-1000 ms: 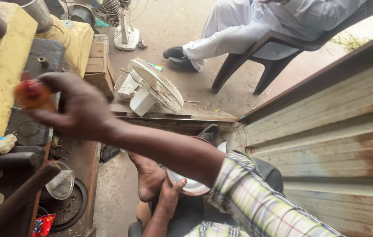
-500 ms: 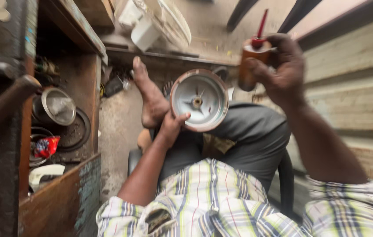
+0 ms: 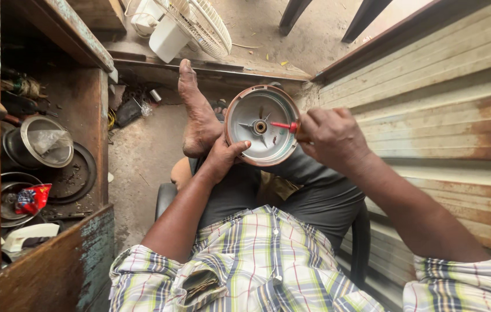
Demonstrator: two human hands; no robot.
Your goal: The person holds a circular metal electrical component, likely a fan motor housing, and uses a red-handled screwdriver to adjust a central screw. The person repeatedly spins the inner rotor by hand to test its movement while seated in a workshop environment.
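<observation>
At the frame's centre, the round metal cover (image 3: 261, 125) is silver-grey inside with a reddish-brown rim and a brass-coloured hub; a red nozzle (image 3: 283, 125) points at it. Along the bottom, the shirt (image 3: 257, 260) is a plaid of white, pale yellow, grey and thin red lines. The trousers (image 3: 314, 196) are dark grey. At upper centre, the fan (image 3: 190, 23) is white. At lower left, the packet (image 3: 30, 198) is red.

Round metal housing (image 3: 261, 126), shallow, copper-rimmed, open face up, gripped at its 7 o'clock edge by the left hand (image 3: 222, 157). Right hand (image 3: 331, 137) at its 3 o'clock, holding a red nozzle (image 3: 283, 125) (tip at the central hub). White fan (image 3: 190, 23) at 12 o'clock of the frame; shelf with glass lid (image 3: 46, 141) at 9 o'clock.
</observation>
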